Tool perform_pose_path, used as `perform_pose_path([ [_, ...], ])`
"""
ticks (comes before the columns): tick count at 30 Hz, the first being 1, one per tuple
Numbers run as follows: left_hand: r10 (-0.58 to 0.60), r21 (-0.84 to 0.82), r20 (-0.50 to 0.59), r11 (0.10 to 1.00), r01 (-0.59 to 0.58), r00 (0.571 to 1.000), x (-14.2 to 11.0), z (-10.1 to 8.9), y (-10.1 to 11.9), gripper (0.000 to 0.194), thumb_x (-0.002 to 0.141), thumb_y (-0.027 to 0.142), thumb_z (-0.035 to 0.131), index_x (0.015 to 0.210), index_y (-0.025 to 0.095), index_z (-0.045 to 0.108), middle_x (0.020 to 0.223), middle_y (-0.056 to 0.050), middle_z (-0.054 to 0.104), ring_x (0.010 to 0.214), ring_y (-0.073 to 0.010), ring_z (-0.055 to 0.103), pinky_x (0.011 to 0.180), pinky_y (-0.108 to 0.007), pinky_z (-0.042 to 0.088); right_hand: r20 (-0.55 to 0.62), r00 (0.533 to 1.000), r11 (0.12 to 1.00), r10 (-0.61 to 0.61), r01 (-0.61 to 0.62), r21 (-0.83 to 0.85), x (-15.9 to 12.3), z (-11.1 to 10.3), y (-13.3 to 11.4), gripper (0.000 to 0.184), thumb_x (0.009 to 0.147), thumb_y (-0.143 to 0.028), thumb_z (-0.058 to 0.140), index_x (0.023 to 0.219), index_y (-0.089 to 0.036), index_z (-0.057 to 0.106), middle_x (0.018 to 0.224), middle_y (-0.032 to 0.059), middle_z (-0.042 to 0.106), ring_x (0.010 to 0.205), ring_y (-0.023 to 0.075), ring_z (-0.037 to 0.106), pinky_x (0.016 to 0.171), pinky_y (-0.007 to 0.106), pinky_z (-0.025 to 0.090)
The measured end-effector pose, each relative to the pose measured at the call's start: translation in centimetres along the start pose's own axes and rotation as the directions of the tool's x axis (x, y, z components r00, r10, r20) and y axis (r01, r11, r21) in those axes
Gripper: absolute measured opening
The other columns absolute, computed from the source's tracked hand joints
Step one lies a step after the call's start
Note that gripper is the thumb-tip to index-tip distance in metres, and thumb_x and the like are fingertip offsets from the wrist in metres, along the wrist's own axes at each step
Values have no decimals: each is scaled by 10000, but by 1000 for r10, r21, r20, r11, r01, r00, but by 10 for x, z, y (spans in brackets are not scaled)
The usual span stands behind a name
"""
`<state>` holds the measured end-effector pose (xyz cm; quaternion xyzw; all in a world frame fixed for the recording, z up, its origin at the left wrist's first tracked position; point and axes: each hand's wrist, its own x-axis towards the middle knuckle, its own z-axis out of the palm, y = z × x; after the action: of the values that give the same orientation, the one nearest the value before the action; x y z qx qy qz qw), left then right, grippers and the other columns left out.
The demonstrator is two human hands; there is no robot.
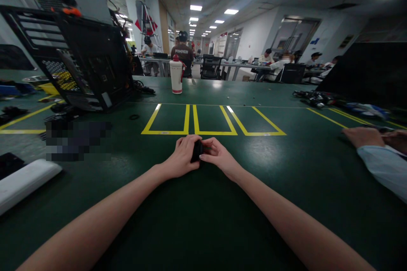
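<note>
Near the middle of the green table, both my hands meet at a small black object. Its kind I cannot make out, since fingers cover much of it. My left hand wraps around its left side, thumb low and fingers over the top. From the right, my right hand has its thumb and fingertips pressed against the object's right side. Just beyond the hands lie three yellow tape outlines on the tabletop.
A black computer case stands back left. A white bottle with a red lid is behind the outlines. White casing lies at left, cables at right. Another person's hand and light blue sleeve reach in from the right.
</note>
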<state>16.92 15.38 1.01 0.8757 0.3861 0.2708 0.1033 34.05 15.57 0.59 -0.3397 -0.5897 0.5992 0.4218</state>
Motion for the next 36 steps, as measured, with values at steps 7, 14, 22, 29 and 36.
perform_pose_path([
  [7,13,6,-11,1000,-13,1000,0,1,0,590,695,190,550,1200,214,247,1171,-86,393,1123,-244,376,963,-437,257,-66,998,999,-16,13,-44,1,1,1,252,680,-253,625,912,-219,532,993,11,560,951,160,540,879,360,408],
  [14,14,9,-16,1000,-14,1000,0,2,-2,596,682,182,556,1196,207,254,1159,-87,398,1117,-238,376,961,-427,256,-12,1000,1000,4,-4,-7,3,-2,5,323,652,-199,643,953,-214,527,1013,17,554,984,165,528,920,370,380],
  [22,11,-4,-6,1000,-11,1000,1,1,0,596,687,184,551,1201,214,252,1167,-89,394,1118,-249,379,961,-450,252,-37,999,999,-25,24,-26,1,1,3,242,669,-228,634,884,-220,523,968,3,559,933,156,547,870,351,419],
  [29,14,-3,-20,1000,-14,1000,0,3,-2,601,693,199,559,1207,218,247,1175,-82,392,1116,-237,378,968,-428,247,-46,999,999,16,-18,-38,2,-1,2,307,675,-219,628,964,-210,527,1025,27,552,991,170,525,912,373,386],
  [36,8,1,1,1000,-8,1000,0,1,-1,606,687,181,552,1208,210,244,1178,-89,390,1130,-236,365,972,-426,243,-13,1000,1000,-17,17,-16,-1,1,2,250,678,-220,630,899,-229,513,980,1,550,963,163,540,881,361,414],
])
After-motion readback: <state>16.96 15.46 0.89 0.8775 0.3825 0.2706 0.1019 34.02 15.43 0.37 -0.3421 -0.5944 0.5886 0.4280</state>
